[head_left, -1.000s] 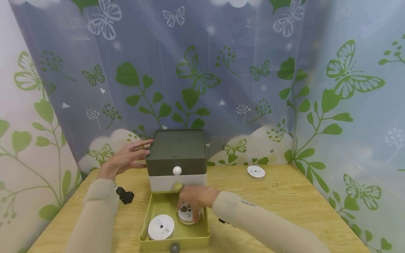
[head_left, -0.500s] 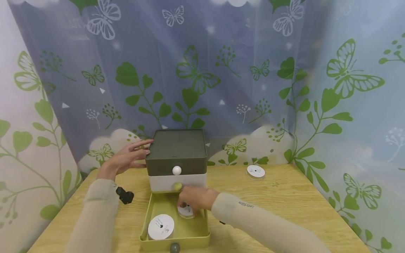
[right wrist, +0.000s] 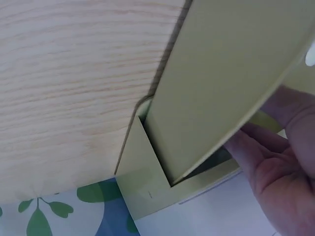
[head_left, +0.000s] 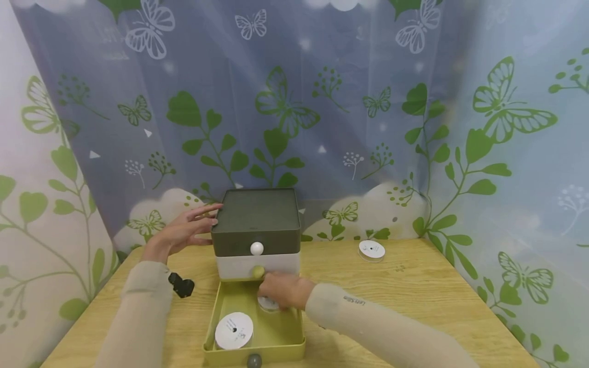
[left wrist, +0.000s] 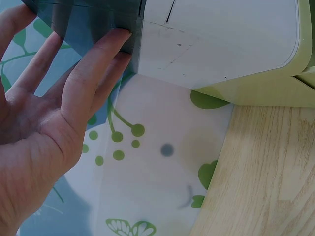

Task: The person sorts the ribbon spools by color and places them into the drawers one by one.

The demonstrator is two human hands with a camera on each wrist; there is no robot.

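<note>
A three-tier drawer box (head_left: 257, 214) stands on the table, dark on top, white in the middle, yellow-green below. My left hand (head_left: 187, 230) rests its fairly straight fingertips against the dark tier's left side; the left wrist view shows those fingers (left wrist: 101, 54) too. The yellow-green bottom drawer (head_left: 253, 352) is pulled out. Inside it, toward the back right, my right hand (head_left: 282, 290) grips a white spool (head_left: 268, 305), mostly hidden under the fingers. Another white spool (head_left: 234, 330) lies flat at the drawer's front left. In the right wrist view the drawer wall (right wrist: 211, 88) hides the fingertips.
A third white spool (head_left: 371, 249) lies on the wooden table (head_left: 359, 296) at the back right. Round knobs stick out from the drawer fronts, a white knob (head_left: 256, 249) among them. A patterned curtain (head_left: 340, 128) hangs behind the table and along both sides.
My right hand has shifted slightly toward the back of the drawer, and the spool under it has moved back too. The left hand stays against the box.
</note>
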